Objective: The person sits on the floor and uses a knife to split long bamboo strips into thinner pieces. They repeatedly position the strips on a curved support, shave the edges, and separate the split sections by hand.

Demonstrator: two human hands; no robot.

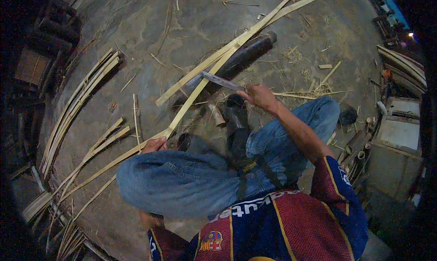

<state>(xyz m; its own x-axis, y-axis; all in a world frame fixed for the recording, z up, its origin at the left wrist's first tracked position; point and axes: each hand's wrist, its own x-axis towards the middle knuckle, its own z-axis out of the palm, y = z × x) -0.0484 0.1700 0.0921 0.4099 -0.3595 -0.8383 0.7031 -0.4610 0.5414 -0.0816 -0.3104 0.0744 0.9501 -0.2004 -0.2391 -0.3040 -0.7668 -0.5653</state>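
My left hand (155, 145), beside my bent left knee, is closed around a long pale bamboo strip (187, 104). The strip runs up and away across a dark rounded log (249, 55) on the floor. In my right hand (261, 98) is a knife (222, 82), gripped by its handle, which the fingers mostly hide. Its blade points left and lies across the held strip near the log; whether it cuts in cannot be seen. A second bamboo strip (185, 80) rests over the log alongside, and the two cross farther up.
Bundles of bamboo strips (81, 104) lie on the concrete floor (136, 15) at the left. Shavings (295, 56) are scattered beyond the log. A short cut piece (217, 115) sits before my legs. Bamboo tubes (362, 154) and a pale box (400, 133) stand at the right.
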